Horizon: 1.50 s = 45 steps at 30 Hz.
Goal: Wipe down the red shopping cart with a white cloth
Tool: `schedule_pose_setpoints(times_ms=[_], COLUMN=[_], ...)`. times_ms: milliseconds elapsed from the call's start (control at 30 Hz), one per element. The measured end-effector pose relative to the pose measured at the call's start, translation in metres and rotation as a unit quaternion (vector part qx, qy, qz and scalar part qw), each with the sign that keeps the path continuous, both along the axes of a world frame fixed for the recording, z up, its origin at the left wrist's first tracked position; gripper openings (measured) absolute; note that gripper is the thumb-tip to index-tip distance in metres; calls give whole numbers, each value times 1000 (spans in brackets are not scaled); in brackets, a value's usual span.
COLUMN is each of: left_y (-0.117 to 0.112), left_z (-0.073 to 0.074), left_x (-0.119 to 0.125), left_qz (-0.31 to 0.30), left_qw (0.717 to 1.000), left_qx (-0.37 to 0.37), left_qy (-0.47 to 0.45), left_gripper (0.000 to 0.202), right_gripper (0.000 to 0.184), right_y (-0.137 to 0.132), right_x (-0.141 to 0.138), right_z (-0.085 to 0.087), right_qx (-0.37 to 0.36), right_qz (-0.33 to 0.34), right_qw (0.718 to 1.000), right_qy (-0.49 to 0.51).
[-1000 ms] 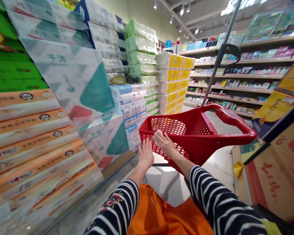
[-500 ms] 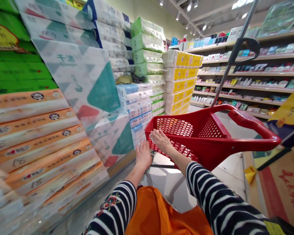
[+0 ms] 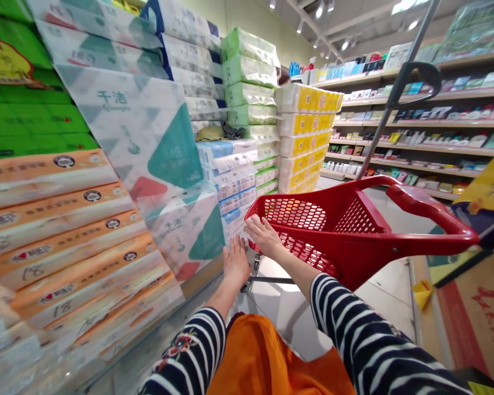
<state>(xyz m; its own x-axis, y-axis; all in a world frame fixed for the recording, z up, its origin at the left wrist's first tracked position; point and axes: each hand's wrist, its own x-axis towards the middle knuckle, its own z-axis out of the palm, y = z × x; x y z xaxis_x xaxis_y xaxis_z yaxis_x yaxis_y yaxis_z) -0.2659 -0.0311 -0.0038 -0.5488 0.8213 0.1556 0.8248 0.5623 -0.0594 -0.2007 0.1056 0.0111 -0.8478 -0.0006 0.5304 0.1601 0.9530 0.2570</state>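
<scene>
Left hand (image 3: pixel 236 263) and right hand (image 3: pixel 263 236) spread at a red shopping cart (image 3: pixel 432 213)

Both hands are open with the fingers fanned; neither pinches or grips anything. The right hand lies flat on the near rim of the cart's mesh basket (image 3: pixel 296 214). The left hand is just beside that basket's near corner, fingertips up against a stack of blue-and-white tissue packs (image 3: pixel 230 167), though whether they touch is hard to tell. The cart stands close along the tissue stacks, on a pale tiled floor (image 3: pixel 389 280), with a metal pole (image 3: pixel 384 118) rising from it. Wrapped packs with teal triangles (image 3: pixel 170 156), orange bands (image 3: pixel 61 219), green wrappers (image 3: pixel 249 82) and yellow labels (image 3: pixel 308 120) tower on the left. Merchandise shelves (image 3: pixel 420 126) run along the right, behind a printed cardboard carton (image 3: pixel 473 323). Striped sleeves (image 3: pixel 366 334) cover both forearms, and orange cloth (image 3: pixel 275 356) fills the bottom of the view.
</scene>
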Motion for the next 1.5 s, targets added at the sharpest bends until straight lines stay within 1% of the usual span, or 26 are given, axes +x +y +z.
schedule_pose_setpoints(times_ms=[33,67,200,267,300,333,400,467,500,533,600,700,733,767,800,833,900,967,1033,1100,1167,1233,1300,1367,1433,1500], left_y=[-1,-2,-8,-9,-8,-6,1,10,15,19,27,35,39,43,49,55,71,86,98,104,106,104,100,94,88,79], left_z=[0,-1,-2,-1,1,3,8,14,17,20,25,29,30,31,33,35,43,52,60,66,69,69,68,66,64,62], left_x=[2,4,13,18,21,24,31,41,47,53,67,85,88,91,93,94,96,101,107,113,119,125,132,140,147,149], left_qz=[-4,-11,-39,-45,-46,-47,-52,-59,-64,-71,-93,-136,-146,-150,-149,-147,-150,-167,-179,-172,-160,-159,-167,-176,-188,-205], left_qw=[1000,1000,999,999,999,999,999,998,998,997,996,991,989,989,989,989,989,986,982,981,982,982,981,980,977,973], left_qx=[2,4,6,5,4,2,-1,1,2,5,10,11,13,15,17,19,20,-5,-42,-68,-73,-69,-61,-47,-38,-34], left_qy=[3,6,13,9,5,1,-7,-10,-12,-13,-13,-10,-6,-4,-3,-3,-8,-24,-45,-63,-74,-79,-81,-85,-94,-98], left_gripper=[69,68,67,66,66,66,67,68,68,68,68,66,65,64,63,64,67,72,75,77,77,77,78,79,80,80], right_gripper=[38,37,30,26,25,27,33,38,39,39,37,30,28,27,27,29,33,34,34,34,34,35,35,34,32,30], right_y=[1,2,-4,-7,-8,-7,-3,4,8,11,13,8,6,5,6,8,15,27,39,50,57,59,56,49,39,29], right_x=[-1,1,23,39,48,55,69,83,90,97,112,133,139,143,148,153,167,189,220,254,285,305,310,302,286,272], right_z=[-1,-7,-45,-53,-51,-44,-23,-2,5,7,1,-22,-27,-27,-23,-15,13,44,69,82,87,88,87,85,80,74], right_qx=[-4,-9,-46,-57,-57,-53,-45,-38,-37,-36,-39,-59,-61,-54,-42,-27,1,18,24,23,16,4,-20,-60,-98,-116], right_qz=[-13,-24,-52,-51,-45,-39,-34,-47,-59,-69,-84,-102,-98,-89,-86,-92,-135,-197,-260,-315,-357,-391,-417,-424,-402,-366], right_qw=[1000,999,987,981,981,984,993,998,998,997,996,990,989,991,993,995,989,971,952,936,922,910,899,896,906,922], right_qy=[-11,-30,-147,-180,-179,-164,-100,-21,6,19,1,-75,-91,-87,-65,-29,62,130,159,156,145,139,133,117,90,56])
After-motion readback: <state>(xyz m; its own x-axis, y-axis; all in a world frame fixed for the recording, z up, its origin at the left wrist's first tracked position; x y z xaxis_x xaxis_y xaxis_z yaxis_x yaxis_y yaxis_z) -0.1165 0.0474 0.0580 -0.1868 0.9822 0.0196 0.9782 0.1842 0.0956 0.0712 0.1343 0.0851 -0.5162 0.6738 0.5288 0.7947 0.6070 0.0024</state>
